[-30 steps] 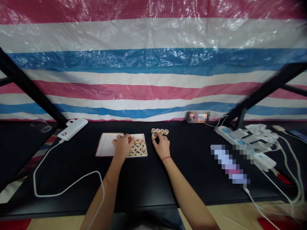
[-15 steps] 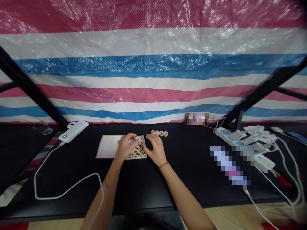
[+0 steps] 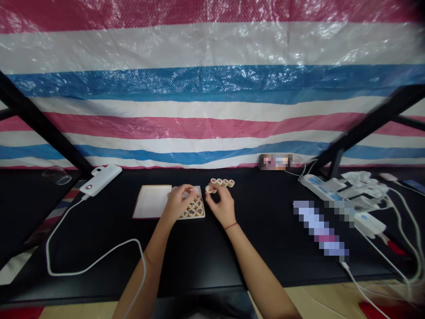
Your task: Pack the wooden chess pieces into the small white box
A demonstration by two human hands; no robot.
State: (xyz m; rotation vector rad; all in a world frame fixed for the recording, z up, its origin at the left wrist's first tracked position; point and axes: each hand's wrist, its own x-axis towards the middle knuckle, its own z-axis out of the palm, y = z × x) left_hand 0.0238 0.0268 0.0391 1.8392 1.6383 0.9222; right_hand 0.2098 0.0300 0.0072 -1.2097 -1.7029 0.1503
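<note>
A white open box (image 3: pixel 201 216) holds several round Chinese chess pieces (image 3: pixel 191 212) with black and red characters. My left hand (image 3: pixel 177 204) arches over the box, thumb and fingertips drawn close together above the pieces; what lies between them is mostly hidden. Just right of the box, my right hand (image 3: pixel 223 206) pinches a Chinese chess piece (image 3: pixel 209 189) with a red mark. Close behind these fingers, a short row of red-marked pieces (image 3: pixel 225 182) stands on the black table (image 3: pixel 199 261). Part of another piece shows beside the right fingers.
The box's opened lid (image 3: pixel 151 202) lies left of it. A white power bank (image 3: pixel 101 180) with a cable is at the far left. On the right are a blurred-out phone (image 3: pixel 320 228), a power strip (image 3: pixel 318 188) with plugs, and cables. A striped sheet (image 3: pixel 206 128) hangs behind.
My right hand has moved slightly right and away from the box, and now pinches a chess piece near the row. My left hand stays over the box, its fingertips closer together.
</note>
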